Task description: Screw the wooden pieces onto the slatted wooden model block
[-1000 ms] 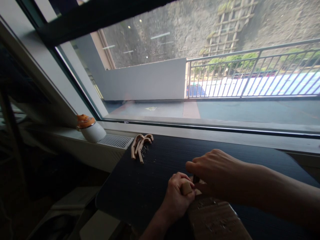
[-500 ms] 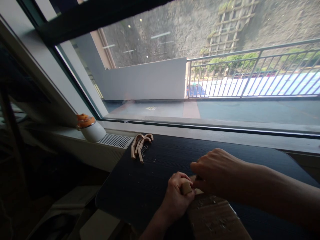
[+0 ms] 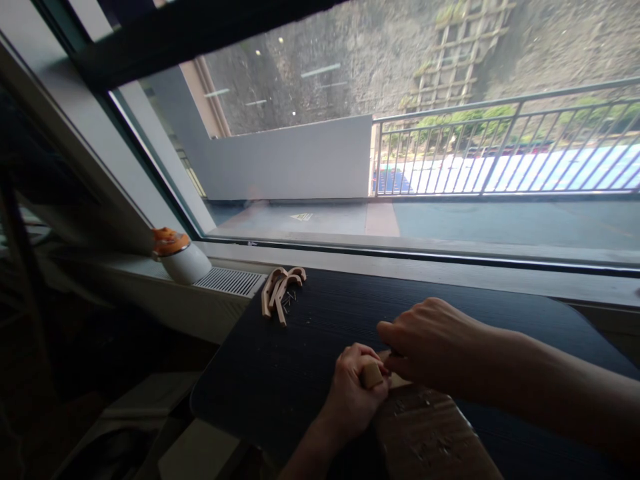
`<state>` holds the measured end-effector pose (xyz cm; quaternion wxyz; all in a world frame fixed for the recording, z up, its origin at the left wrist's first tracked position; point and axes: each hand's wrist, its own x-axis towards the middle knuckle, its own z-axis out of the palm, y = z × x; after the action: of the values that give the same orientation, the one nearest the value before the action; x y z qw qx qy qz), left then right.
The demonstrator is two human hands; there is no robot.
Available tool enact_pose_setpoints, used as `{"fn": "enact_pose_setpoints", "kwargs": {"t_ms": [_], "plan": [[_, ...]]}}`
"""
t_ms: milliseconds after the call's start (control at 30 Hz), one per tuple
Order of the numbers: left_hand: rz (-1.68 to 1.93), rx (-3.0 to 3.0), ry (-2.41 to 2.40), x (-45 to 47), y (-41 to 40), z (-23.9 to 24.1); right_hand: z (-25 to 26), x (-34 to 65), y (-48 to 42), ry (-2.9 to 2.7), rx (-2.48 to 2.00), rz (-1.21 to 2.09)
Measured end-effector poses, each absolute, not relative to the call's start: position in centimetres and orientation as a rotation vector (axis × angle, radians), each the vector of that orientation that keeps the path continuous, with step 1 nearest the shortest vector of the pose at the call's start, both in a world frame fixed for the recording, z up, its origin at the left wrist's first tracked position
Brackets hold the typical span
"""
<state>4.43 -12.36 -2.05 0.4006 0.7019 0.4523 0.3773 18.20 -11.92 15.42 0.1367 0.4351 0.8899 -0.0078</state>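
My left hand [image 3: 354, 381] is closed around a pale wooden piece [image 3: 371, 376], whose squared end sticks out between thumb and fingers. Right beside it, my right hand [image 3: 425, 337] is curled with its fingers pointing down; what it grips is hidden beneath the hand. Both hands meet over the far end of a brown, wood-grained block or box [image 3: 450, 453]. Small shiny bits [image 3: 435, 448], perhaps screws, lie scattered on its top. Several curved wooden pieces [image 3: 280, 297] rest in a pile at the table's far left corner, with small metal screws [image 3: 290, 302] beside them.
The dark table [image 3: 280, 373] stands against a window sill [image 3: 400, 267]. A white container with an orange top [image 3: 183, 257] sits on the ledge at left, near a vent grille [image 3: 230, 281]. Pale boxes [image 3: 200, 447] are low at the left.
My right hand has shifted very slightly to the left and turned a little. My left hand keeps its hold on the wooden piece.
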Motion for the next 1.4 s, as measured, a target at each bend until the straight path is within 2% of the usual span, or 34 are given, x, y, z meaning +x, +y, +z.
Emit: {"fn": "enact_pose_setpoints", "kwargs": {"t_ms": [200, 500, 733, 1067, 1400], "plan": [[0.936, 1.774, 1.163, 4.4, -12.4, -1.7, 16.8, 17.9, -12.0, 2.570, 1.160, -0.181], [0.909, 1.767, 1.179, 4.3, -12.4, -1.5, 15.8, 17.8, -11.9, 2.523, 1.289, -0.061], [0.933, 1.763, 1.161, 4.3, -12.4, -1.8, 16.7, 18.3, -11.9, 2.561, 1.101, -0.159], [0.926, 1.749, 1.159, 4.2, -12.2, -2.1, 15.0, 18.2, -11.5, 2.611, 1.116, -0.159], [0.911, 1.738, 1.167, 4.4, -12.4, -1.5, 15.9, 17.8, -12.1, 2.528, 1.218, -0.090]]}}
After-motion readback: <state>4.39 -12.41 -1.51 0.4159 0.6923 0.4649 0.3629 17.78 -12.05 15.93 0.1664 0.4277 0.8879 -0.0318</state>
